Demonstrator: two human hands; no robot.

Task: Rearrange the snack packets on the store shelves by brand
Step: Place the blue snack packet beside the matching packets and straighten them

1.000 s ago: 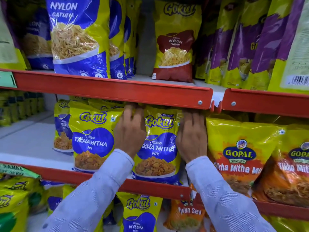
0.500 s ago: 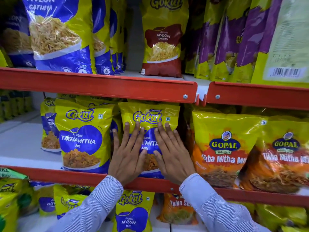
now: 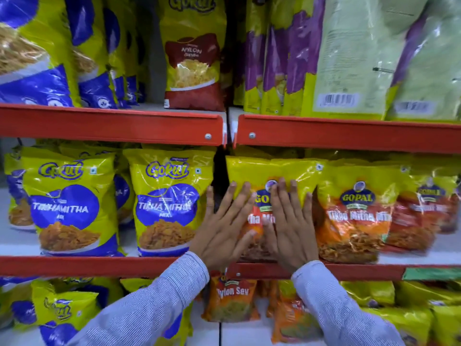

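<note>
Your hands have jumped bays: a moment ago both palms were flat on the Gokul Tikha Mitha packet (image 3: 166, 206), and now they're pressing the first Gopal packet (image 3: 270, 193) just across the dark gap between the two shelf sections. Your left hand (image 3: 222, 228) lies open with fingers spread, its outer fingers over that gap and the rest on the packet's left edge; your right hand (image 3: 290, 226) is open too, flat on the packet's front, gripping nothing. The two hands sit just beside each other, thumbs nearly meeting. The Gokul packet you left stands upright on the middle shelf (image 3: 107, 265), next to its twin (image 3: 68, 203), so that blue-and-yellow block looks settled. To your right, more Gopal packets (image 3: 356, 211) lean in a row, overlapping one another. My read: you've finished squaring the Gokul side and you're now pushing the Gopal front packet back into line, so the brand split falls right at the shelf joint. Watch the slick film; it may slide sideways under flat palms.
</note>
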